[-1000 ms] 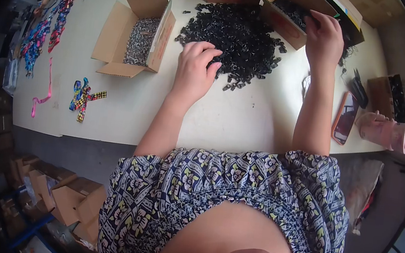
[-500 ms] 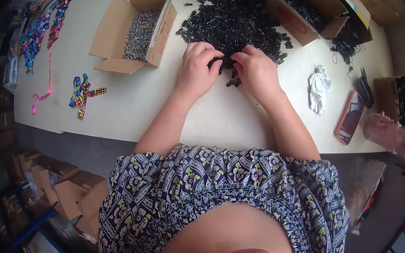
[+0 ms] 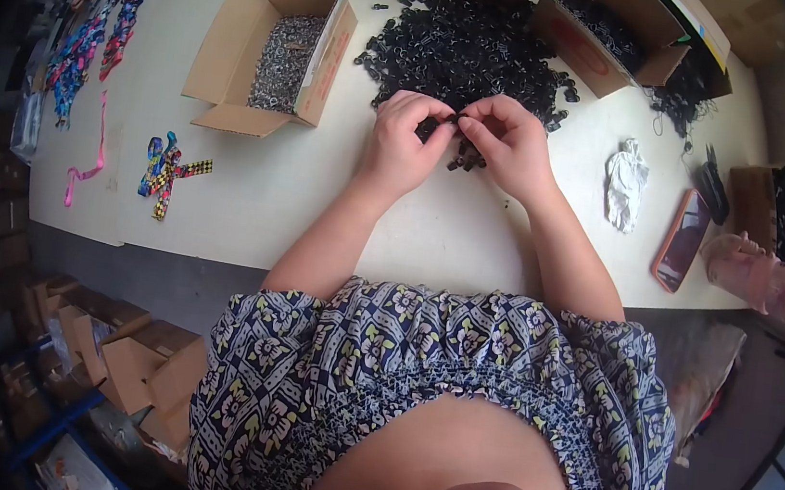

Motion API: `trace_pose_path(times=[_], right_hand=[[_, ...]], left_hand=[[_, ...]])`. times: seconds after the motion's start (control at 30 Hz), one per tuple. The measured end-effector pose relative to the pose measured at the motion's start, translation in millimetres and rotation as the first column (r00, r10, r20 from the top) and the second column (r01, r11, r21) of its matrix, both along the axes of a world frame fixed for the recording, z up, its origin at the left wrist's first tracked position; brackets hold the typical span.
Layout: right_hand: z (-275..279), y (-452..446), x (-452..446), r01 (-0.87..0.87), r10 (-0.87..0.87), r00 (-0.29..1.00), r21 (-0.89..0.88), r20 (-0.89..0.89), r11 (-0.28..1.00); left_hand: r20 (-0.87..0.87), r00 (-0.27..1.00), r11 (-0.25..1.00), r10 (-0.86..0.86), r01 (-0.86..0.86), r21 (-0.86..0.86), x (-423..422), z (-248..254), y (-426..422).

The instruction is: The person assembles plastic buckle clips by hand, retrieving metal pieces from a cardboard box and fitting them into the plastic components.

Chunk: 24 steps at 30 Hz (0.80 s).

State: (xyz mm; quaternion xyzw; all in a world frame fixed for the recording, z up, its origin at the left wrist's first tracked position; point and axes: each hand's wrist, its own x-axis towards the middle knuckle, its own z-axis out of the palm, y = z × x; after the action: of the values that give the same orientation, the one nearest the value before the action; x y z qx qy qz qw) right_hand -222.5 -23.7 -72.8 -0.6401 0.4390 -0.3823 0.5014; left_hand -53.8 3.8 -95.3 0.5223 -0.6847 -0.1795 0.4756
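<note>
My left hand [image 3: 404, 146] and my right hand [image 3: 514, 149] meet at the near edge of a pile of small black plastic pieces [image 3: 473, 51], some with shiny metal parts. The thumb and fingers of each hand are pinched together at the fingertips. Between them is a small black piece [image 3: 454, 119], gripped from both sides; its exact kind is too small to make out. A few loose black pieces [image 3: 466, 157] lie just below the fingers.
An open carton [image 3: 287, 64] of small metal parts stands left of the pile. Another carton [image 3: 594, 50] with black pieces is at the back right. Patterned straps [image 3: 167, 171] lie left; a white cloth-like item [image 3: 625, 184], a phone [image 3: 681, 241] and a pink cup [image 3: 762, 277] are right.
My hands have come a little closer together, and the small black piece now shows between the fingertips. The whole view has shifted slightly.
</note>
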Motion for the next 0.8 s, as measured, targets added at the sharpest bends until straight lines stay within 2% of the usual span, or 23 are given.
trace_pose_path(times=[0.27, 0.37, 0.57, 0.67, 0.8], right_hand=[[-0.8, -1.3, -1.6, -0.037, 0.029, 0.998, 0.119, 0.064, 0.992], [-1.2, 0.3, 0.4, -0.053, 0.043, 0.995, 0.106, 0.095, 0.993], [-2.5, -3.5, -3.6, -0.056, 0.060, 0.998, 0.115, -0.032, 0.992], [-4.6, -1.8, -1.5, -0.026, 0.028, 0.999, 0.059, -0.032, 0.998], [1.9, -0.1, -2.7, -0.039, 0.045, 0.986, 0.040, -0.159, 0.998]], left_hand=[[0.059, 0.998, 0.995, 0.038, -0.033, -0.090, 2.9, 3.1, 0.1], [0.085, 0.996, 0.993, 0.023, -0.013, -0.118, 2.2, 0.1, -0.2], [0.131, 0.991, 0.987, 0.029, -0.008, -0.163, 2.0, 2.5, -0.1], [0.144, 0.989, 0.979, 0.044, -0.014, -0.204, 2.0, 0.1, -2.5], [0.204, 0.977, 0.968, 0.065, -0.012, -0.250, 2.3, 0.7, -1.9]])
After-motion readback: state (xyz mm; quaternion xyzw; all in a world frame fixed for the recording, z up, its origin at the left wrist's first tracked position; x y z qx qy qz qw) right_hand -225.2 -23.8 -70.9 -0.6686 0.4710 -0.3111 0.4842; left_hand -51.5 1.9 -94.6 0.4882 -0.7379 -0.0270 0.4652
